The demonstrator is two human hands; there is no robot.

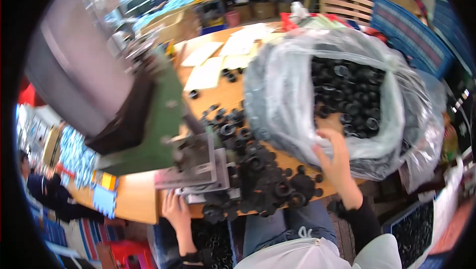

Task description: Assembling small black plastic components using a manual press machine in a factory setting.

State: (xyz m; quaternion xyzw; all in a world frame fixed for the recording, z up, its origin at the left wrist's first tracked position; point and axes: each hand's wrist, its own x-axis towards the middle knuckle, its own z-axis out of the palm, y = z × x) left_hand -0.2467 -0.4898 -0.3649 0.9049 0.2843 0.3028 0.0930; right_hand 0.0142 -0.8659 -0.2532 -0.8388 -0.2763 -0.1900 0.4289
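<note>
My left hand (176, 213) lies at the table's front edge, against the metal base (198, 177) of a green machine (161, 115). Its fingers are stretched out, and I see nothing held. At the near left part of an open clear plastic bag (282, 85), my right hand (337, 162) reaches to the rim with thumb and forefinger apart. Some of its fingers are hard to make out there. Many small black round parts (347, 90) fill the bag. A loose pile of black ring-shaped and cap-like parts (258, 169) spreads between both hands.
Papers (206, 73) lie on the far side of the wooden table (131, 199). The machine's large grey housing (79, 60) looms at left. Below the table stand containers of black parts (414, 232). A person (47, 192) sits at far left; blue panels (411, 31) are behind the bag.
</note>
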